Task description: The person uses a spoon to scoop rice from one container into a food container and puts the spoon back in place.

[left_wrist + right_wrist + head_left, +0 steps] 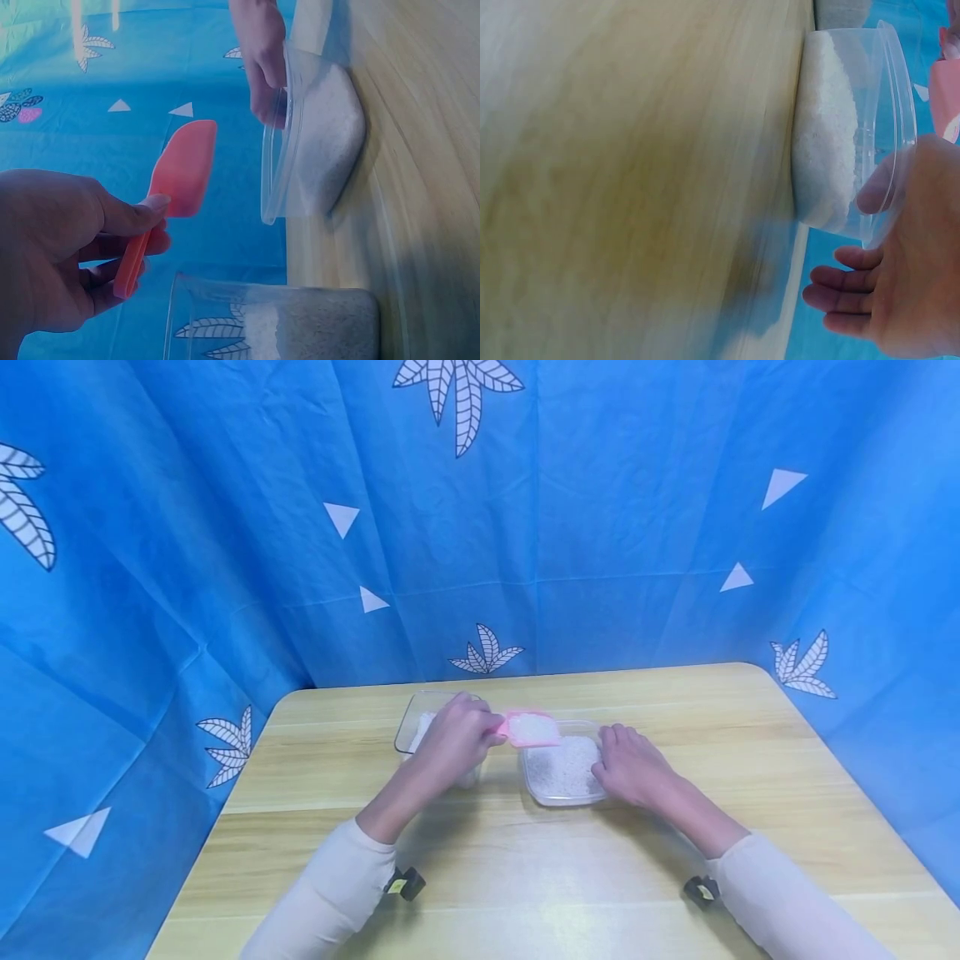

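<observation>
My left hand (480,739) pinches the handle of a pink scoop (532,728) between thumb and fingers. The scoop carries a heap of white grains and hangs over the far left corner of a clear container (562,770) holding more white grains. In the left wrist view the left hand (146,221) holds the scoop (182,169) up beside that container (319,142). My right hand (618,760) grips the container's right rim. In the right wrist view the right hand (870,225) has its thumb behind the clear wall of the container (832,127).
A second clear container (418,727) with some white grains stands left of the first, partly hidden by my left hand; its near wall (225,319) shows in the left wrist view. Both stand on a wooden table (525,868). A blue patterned cloth (600,527) hangs behind and at the sides.
</observation>
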`<control>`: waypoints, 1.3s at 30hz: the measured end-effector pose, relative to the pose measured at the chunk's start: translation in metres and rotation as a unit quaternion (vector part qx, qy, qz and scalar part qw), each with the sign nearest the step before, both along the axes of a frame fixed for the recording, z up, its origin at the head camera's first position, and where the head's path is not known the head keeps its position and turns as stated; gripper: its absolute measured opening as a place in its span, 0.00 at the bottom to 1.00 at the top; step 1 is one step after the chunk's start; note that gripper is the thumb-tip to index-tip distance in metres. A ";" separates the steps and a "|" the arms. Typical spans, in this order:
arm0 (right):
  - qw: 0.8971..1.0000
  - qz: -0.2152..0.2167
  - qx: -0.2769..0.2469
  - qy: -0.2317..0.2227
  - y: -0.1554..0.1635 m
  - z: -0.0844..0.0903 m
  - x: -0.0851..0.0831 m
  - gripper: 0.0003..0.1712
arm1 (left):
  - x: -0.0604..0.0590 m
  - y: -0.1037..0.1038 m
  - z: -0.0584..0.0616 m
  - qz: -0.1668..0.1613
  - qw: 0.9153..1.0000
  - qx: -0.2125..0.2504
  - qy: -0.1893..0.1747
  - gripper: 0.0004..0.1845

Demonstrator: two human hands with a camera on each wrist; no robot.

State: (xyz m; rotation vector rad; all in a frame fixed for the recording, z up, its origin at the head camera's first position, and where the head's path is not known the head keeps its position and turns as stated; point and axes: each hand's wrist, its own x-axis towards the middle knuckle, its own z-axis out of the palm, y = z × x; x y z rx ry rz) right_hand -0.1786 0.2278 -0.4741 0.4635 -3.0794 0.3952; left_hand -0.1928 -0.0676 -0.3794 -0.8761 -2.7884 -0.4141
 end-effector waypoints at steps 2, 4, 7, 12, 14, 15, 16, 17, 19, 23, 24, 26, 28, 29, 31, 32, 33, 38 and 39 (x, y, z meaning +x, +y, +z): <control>1.000 0.000 0.001 0.001 0.000 0.000 0.000 0.32 | 0.000 0.001 0.001 -0.003 1.000 -0.006 0.001 0.11; 1.000 0.001 0.003 0.002 0.000 0.000 0.000 0.32 | -0.001 0.002 0.001 -0.005 1.000 -0.012 0.002 0.11; 1.000 0.001 0.005 0.003 0.000 0.001 0.000 0.32 | -0.001 0.004 0.002 -0.008 1.000 -0.018 0.003 0.10; 1.000 0.001 0.006 0.002 0.000 0.001 0.000 0.33 | -0.002 0.006 0.002 -0.013 0.999 -0.035 0.007 0.09; 1.000 0.002 0.007 0.003 0.000 0.001 0.000 0.33 | -0.003 0.007 0.002 -0.016 0.999 -0.041 0.010 0.09; 1.000 0.003 0.007 0.003 0.000 0.001 0.000 0.33 | -0.002 0.007 0.002 -0.018 0.999 -0.044 0.012 0.08; 1.000 0.003 0.007 0.004 0.000 0.001 0.000 0.33 | -0.002 0.007 0.002 -0.020 0.999 -0.046 0.014 0.08; 1.000 0.004 0.007 0.005 0.000 0.001 0.000 0.33 | -0.002 0.007 0.003 -0.022 0.999 -0.047 0.015 0.08; 1.000 0.005 0.008 0.005 0.000 0.001 0.000 0.33 | -0.003 0.007 0.003 -0.026 0.998 -0.049 0.018 0.07; 1.000 0.005 0.008 0.003 0.001 0.001 -0.001 0.34 | -0.003 0.008 0.003 -0.039 0.997 -0.056 0.028 0.05; 1.000 0.005 0.008 0.003 0.001 0.001 -0.001 0.33 | -0.003 0.008 0.002 -0.042 0.997 -0.057 0.031 0.05; 1.000 0.004 0.006 0.003 0.001 0.000 -0.001 0.33 | -0.003 0.009 0.002 -0.045 0.997 -0.058 0.035 0.05; 1.000 0.002 0.005 0.003 0.001 0.000 -0.001 0.33 | -0.002 0.010 0.002 -0.045 0.997 -0.060 0.036 0.05; 1.000 0.001 0.004 0.004 0.001 -0.001 0.000 0.33 | -0.002 0.010 0.003 -0.044 0.997 -0.059 0.034 0.06; 1.000 0.000 0.002 0.004 0.000 -0.001 0.000 0.33 | -0.002 0.011 0.003 -0.042 0.997 -0.061 0.033 0.07; 1.000 -0.001 0.002 0.004 0.000 -0.001 0.000 0.33 | -0.002 0.012 0.003 -0.041 0.997 -0.063 0.032 0.07; 1.000 -0.001 0.003 0.003 0.000 -0.001 0.000 0.33 | -0.001 0.012 0.004 -0.040 0.996 -0.066 0.033 0.07; 1.000 -0.001 0.006 0.000 0.001 -0.001 0.000 0.34 | 0.000 0.013 0.007 -0.039 0.996 -0.074 0.038 0.08; 1.000 -0.002 0.005 -0.001 0.001 -0.001 0.000 0.34 | 0.000 0.013 0.007 -0.039 0.996 -0.076 0.037 0.07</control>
